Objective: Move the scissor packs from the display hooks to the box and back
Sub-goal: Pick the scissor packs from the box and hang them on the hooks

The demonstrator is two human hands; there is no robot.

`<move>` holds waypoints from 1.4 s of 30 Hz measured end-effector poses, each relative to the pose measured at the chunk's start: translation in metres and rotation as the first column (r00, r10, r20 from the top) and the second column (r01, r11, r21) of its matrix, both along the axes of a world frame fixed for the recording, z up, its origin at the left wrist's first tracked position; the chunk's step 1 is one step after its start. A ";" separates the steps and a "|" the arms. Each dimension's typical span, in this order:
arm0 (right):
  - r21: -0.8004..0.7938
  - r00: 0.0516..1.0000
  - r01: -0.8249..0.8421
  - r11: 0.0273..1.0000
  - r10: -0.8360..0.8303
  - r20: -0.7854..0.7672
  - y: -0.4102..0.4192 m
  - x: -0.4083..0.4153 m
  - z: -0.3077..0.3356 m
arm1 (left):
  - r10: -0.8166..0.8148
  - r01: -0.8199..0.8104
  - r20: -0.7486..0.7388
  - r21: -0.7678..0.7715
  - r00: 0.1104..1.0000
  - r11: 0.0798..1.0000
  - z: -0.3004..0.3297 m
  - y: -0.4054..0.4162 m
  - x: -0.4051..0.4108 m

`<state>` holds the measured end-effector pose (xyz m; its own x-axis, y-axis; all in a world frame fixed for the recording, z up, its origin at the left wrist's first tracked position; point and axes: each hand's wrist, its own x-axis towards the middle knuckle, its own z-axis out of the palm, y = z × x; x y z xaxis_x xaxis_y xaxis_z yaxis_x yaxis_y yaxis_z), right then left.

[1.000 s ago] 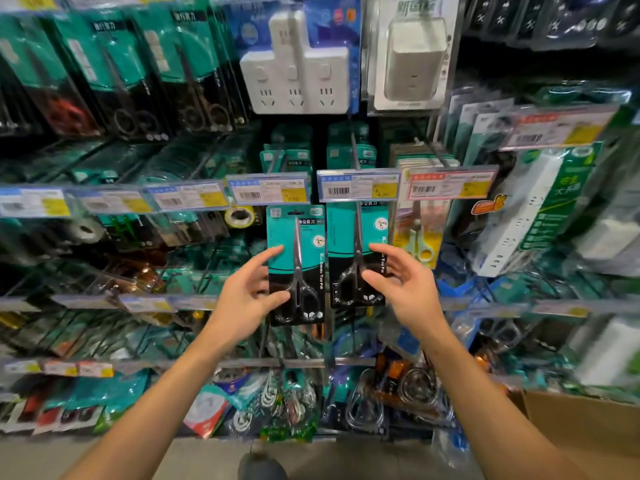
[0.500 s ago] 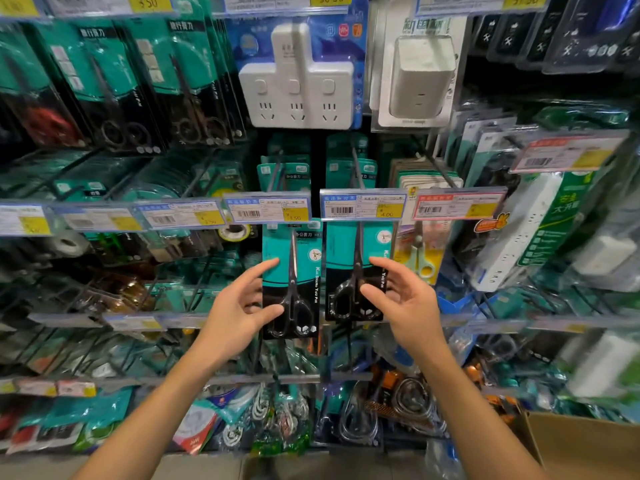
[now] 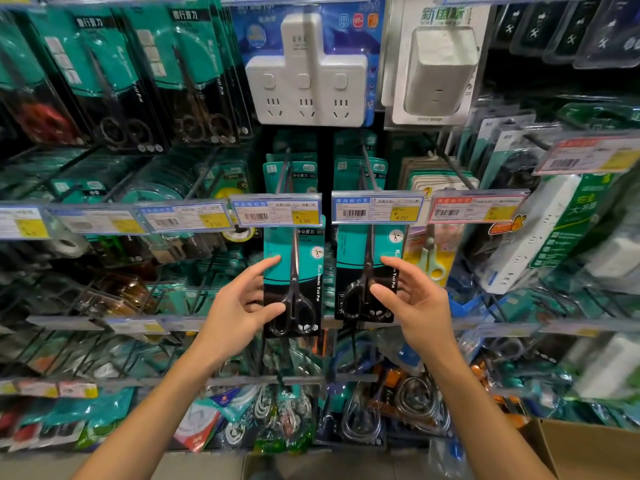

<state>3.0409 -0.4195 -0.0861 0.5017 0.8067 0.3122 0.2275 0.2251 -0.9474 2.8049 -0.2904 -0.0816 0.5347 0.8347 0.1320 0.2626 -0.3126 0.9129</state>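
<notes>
Two teal-and-black scissor packs hang side by side on display hooks, their tops hidden behind price tags. My left hand (image 3: 239, 306) pinches the left edge of the left scissor pack (image 3: 298, 268), thumb on its front near the scissor handles. My right hand (image 3: 415, 303) grips the right scissor pack (image 3: 360, 268) the same way from the right edge, thumb across the black lower part. Both packs hang upright. A corner of the brown cardboard box (image 3: 588, 452) shows at the bottom right.
Price tag strips (image 3: 277, 209) run across the hooks in front of the packs. More scissor packs (image 3: 187, 81) hang upper left, white power adapters (image 3: 308, 81) above, a yellow scissor pack (image 3: 433, 258) right beside. Lower hooks carry cables and hardware.
Both hands have stayed on the same two packs. The packs have slipped slightly further up behind the price tags, and the view has tilted up a little.
</notes>
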 end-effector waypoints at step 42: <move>-0.267 0.995 0.084 0.960 -0.093 -0.019 0.060 -0.007 -0.004 | -0.021 0.022 0.028 -0.057 0.999 0.998 -0.004 0.020 0.013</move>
<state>3.0342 -0.3600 -0.0903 0.5810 0.8103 0.0763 0.2048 -0.0548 -0.9773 2.8183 -0.2706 -0.0853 0.5495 0.8296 0.0995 0.2310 -0.2653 0.9361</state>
